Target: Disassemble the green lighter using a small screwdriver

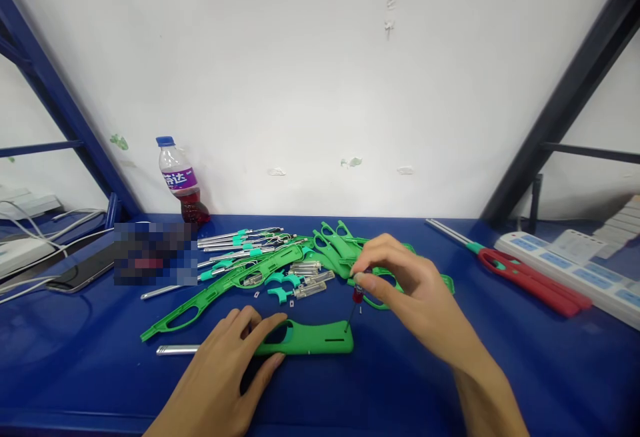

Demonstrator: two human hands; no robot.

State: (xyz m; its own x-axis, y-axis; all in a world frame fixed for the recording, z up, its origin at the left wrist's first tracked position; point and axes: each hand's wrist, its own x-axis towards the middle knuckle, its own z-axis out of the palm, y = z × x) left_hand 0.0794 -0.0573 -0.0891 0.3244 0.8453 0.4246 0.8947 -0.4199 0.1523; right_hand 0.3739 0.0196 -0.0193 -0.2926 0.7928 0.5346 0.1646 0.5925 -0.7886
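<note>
A green long-nosed gas lighter [315, 338] lies flat on the blue table, its metal tube pointing left. My left hand [235, 357] grips it around the trigger loop and holds it against the table. Between the fingertips of my right hand [400, 283] is a small screwdriver [357, 295] with a red handle. It stands nearly upright, and its tip meets the lighter near the right end of the handle. A tiny screw [361, 310] lies just behind. Close by are green half shells [220, 290], teal triggers [283, 285] and clear fuel tanks [313, 285].
Several metal lighter tubes [235, 243] lie in a pile at the back. Two red lighters [535, 280] rest at right beside a white power strip [565, 270]. A drink bottle [181, 183] stands back left, near a phone [83, 270] and white cables [30, 243].
</note>
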